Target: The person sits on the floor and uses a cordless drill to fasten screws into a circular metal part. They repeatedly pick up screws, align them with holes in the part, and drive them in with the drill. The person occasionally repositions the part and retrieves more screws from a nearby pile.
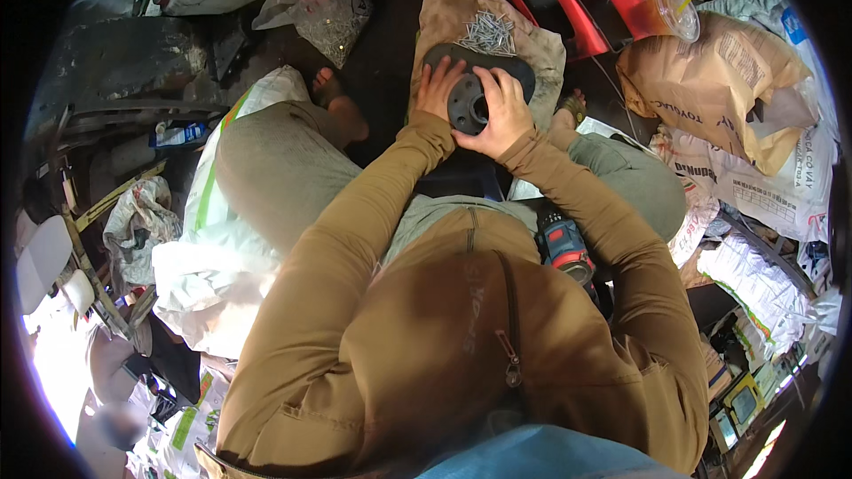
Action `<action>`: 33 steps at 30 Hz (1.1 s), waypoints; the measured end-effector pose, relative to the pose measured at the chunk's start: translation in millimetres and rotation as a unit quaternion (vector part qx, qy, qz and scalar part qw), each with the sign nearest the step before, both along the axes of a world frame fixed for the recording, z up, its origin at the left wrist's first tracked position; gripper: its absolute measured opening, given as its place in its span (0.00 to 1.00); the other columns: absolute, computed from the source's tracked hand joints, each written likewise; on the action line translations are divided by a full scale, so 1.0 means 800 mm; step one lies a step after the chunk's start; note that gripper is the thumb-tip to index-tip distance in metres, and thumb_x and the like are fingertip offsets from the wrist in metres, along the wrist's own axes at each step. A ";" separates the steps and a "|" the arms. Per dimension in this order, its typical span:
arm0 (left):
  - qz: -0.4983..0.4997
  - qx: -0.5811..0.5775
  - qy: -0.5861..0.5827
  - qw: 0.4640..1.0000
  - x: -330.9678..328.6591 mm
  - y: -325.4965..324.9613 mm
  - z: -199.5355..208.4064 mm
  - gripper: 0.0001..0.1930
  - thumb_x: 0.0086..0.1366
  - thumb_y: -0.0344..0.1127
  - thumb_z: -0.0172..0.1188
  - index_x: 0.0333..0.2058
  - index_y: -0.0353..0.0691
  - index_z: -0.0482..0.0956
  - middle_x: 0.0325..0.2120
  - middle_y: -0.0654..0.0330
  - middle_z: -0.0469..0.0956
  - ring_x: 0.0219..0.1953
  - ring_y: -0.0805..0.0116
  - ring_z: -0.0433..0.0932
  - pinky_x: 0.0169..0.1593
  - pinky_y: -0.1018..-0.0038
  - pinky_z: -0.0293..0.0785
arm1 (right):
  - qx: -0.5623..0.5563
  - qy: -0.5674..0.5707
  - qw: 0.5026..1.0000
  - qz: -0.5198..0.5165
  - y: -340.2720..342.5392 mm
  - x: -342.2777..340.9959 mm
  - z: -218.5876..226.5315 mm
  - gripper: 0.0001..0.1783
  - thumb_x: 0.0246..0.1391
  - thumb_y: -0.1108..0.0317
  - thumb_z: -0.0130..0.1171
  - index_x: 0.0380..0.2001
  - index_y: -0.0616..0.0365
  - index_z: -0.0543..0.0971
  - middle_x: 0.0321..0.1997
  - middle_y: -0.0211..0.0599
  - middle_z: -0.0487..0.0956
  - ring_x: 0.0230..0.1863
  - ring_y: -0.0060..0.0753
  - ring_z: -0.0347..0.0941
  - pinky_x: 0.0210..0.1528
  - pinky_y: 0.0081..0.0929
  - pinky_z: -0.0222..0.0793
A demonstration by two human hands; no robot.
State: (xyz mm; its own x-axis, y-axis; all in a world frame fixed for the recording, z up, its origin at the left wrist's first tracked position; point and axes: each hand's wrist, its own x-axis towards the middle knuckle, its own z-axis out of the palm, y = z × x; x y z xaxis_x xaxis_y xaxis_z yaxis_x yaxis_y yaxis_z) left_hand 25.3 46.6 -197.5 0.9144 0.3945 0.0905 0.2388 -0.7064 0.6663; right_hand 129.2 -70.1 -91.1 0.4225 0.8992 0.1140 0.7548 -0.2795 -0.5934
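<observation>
Between my hands is a black round plastic part [462, 104] with small holes around its face and a larger dark opening at its centre. My right hand [508, 115] curls around its right side, with the thumb at the lower edge and fingers over the top. Against its left side my left hand [435, 93] is pressed, fingers extended along the rim, its thumb hidden. Beneath them lies a dark flat piece with rounded ends [519, 71]. A pile of silver screws [488, 33] sits just beyond, on a worn tan sack-like pad [543, 44].
A red and black power drill [564, 247] lies by my right hip. At the far right, a red plastic stool [568, 0] bears cups and a phone. A clear bag of small parts [335, 22] is far left. Sacks [222, 275] and a brown paper bag [710, 80] flank my legs.
</observation>
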 end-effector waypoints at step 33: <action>0.092 -0.065 0.097 0.989 0.095 0.105 0.072 0.13 0.57 0.42 0.59 0.40 0.47 0.83 0.39 0.51 0.80 0.44 0.52 0.78 0.50 0.65 0.72 | -0.461 0.085 0.865 -0.176 -0.273 -0.092 0.180 0.33 0.35 0.63 0.63 0.49 0.61 0.71 0.40 0.52 0.78 0.45 0.49 0.75 0.54 0.43 0.65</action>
State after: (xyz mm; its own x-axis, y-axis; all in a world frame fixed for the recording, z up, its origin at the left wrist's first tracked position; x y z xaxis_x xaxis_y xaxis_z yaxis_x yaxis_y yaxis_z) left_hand 101.6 130.2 -140.2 0.8214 0.5526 -0.1414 0.4873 -0.5512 0.6773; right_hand 55.4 -288.2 52.8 0.6294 0.3863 -0.6743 0.4503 -0.8885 -0.0886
